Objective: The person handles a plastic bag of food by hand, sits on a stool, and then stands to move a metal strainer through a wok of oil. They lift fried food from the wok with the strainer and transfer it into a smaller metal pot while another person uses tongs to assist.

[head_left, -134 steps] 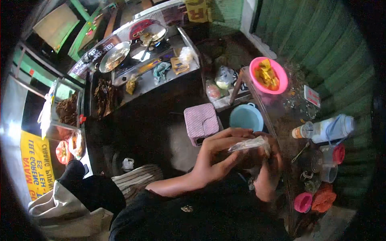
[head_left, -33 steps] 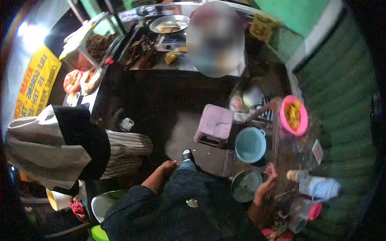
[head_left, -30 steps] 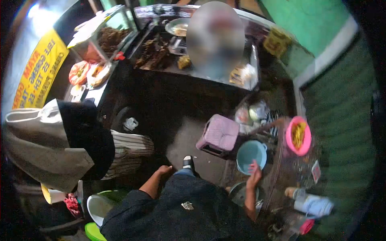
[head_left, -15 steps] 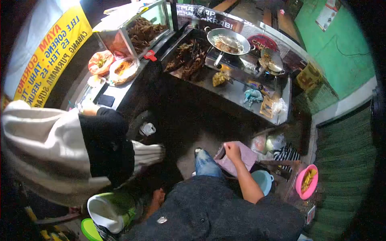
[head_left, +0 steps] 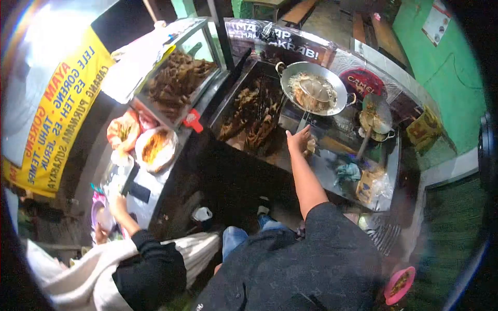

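Note:
My right hand (head_left: 298, 140) reaches over the cooking counter, thumb and fingers apart, at the handle end of a wire skimmer. The skimmer (head_left: 315, 92) rests in a large two-handled wok (head_left: 338, 99) where food fries in bubbling oil. I cannot see fingers wrapped around the handle. Of my left hand (head_left: 217, 268), only a sliver of skin shows beside my dark shirt; its fingers are hidden. Left of the wok, dark browned pieces of food (head_left: 262, 127) lie in a metal tray area.
A smaller pan (head_left: 374, 116) with a long-handled utensil stands right of the wok. A blue-green cloth (head_left: 347, 173) lies on the counter. At left, a co-worker's hand (head_left: 118, 203) is near a phone (head_left: 139, 192), below a glass display case (head_left: 179, 83) of fried food.
My right hand has risen from beside the pink box, closed there, and stretched forward to the wok, opening. My view has shifted. The co-worker's arms now show over the left counter.

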Motion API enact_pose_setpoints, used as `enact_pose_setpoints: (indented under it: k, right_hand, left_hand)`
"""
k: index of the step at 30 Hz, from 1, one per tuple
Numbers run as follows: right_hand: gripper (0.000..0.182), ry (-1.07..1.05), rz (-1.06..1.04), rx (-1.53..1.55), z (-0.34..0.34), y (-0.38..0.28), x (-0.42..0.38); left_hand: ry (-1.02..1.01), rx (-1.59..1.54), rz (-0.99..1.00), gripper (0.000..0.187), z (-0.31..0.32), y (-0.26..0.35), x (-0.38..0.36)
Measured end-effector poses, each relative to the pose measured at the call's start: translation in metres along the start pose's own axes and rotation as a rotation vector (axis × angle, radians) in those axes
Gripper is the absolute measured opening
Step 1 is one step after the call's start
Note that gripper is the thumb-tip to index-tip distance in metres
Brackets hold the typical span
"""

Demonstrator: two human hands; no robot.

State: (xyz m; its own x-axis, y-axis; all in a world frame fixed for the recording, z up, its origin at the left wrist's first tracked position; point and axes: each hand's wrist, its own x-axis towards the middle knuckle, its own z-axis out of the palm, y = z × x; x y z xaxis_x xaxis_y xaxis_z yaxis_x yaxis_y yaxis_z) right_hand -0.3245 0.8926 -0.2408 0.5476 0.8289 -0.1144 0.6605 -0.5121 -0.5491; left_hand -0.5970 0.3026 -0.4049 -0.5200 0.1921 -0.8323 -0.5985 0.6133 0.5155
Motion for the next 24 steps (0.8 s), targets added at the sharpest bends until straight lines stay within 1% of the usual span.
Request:
enact_pose_setpoints:
  k: [3,4,5,6,7,8,9,10,11,12,13,14,17,20,21,22,23,24]
  right_hand:
    - [0.052,-0.007,-0.042,-0.153,0.040,0.008,0.053]
    - [0.044,-0.002,0.050,-0.067,0.034,0.015,0.061]
    - [0.039,0.013,0.133,0.034,0.021,0.011,0.070]
    - [0.037,0.029,0.209,0.136,0.010,0.010,0.079]
    - [0.044,0.196,-0.023,0.039,0.017,0.039,0.091]
    - [0.038,0.078,0.013,0.108,-0.034,0.027,0.084]
    - [0.030,0.168,-0.266,-0.166,-0.051,0.045,0.091]
    - [0.022,0.154,-0.325,-0.197,-0.070,0.057,0.101]
    - [0.018,0.226,-0.467,-0.204,-0.091,0.065,0.111]
    - [0.014,0.265,-0.464,-0.204,-0.111,0.068,0.108]
    - [0.013,0.246,-0.432,-0.172,-0.141,0.052,0.091]
    - [0.012,0.224,-0.402,-0.142,-0.162,0.039,0.075]
    - [0.014,0.168,-0.482,-0.199,-0.172,0.037,0.054]
    - [0.018,0.072,-0.422,-0.339,-0.156,0.021,0.024]
    - [0.019,0.065,-0.423,-0.305,-0.141,0.023,0.021]
    - [0.021,0.059,-0.425,-0.271,-0.127,0.025,0.020]
    - [0.022,0.081,-0.459,-0.288,-0.120,0.018,0.015]
    - [0.022,0.058,-0.412,-0.334,-0.112,0.008,0.015]
  left_hand:
    - [0.029,-0.031,0.048,0.026,0.022,0.032,0.024]
    - [0.022,-0.050,0.077,0.025,0.037,0.051,0.018]
    - [-0.028,-0.051,0.078,0.023,0.054,0.091,-0.004]
    - [-0.115,-0.073,0.031,0.024,0.058,0.106,0.007]
    - [-0.106,0.006,-0.004,0.024,0.065,0.116,0.018]
    - [-0.126,0.064,-0.012,0.024,0.072,0.114,0.037]
    - [-0.152,0.159,0.004,0.025,0.074,0.102,0.071]
    - [-0.174,0.278,0.049,0.026,0.076,0.091,0.102]
    - [-0.204,0.397,0.121,0.028,0.081,0.077,0.137]
    - [-0.222,0.510,0.186,0.029,0.087,0.074,0.155]
    - [-0.241,0.590,0.232,0.031,0.097,0.078,0.170]
    - [-0.251,0.624,0.209,0.032,0.106,0.090,0.175]
    - [-0.277,0.720,0.120,0.034,0.129,0.120,0.176]
    - [-0.412,0.864,0.410,0.032,0.141,0.161,0.165]
    - [-0.454,0.919,0.504,0.031,0.141,0.170,0.163]
    - [-0.484,0.553,0.087,0.028,0.147,0.178,0.162]
    - [-0.448,0.461,-0.128,0.026,0.151,0.180,0.180]
    - [-0.435,0.376,-0.193,0.026,0.150,0.174,0.193]
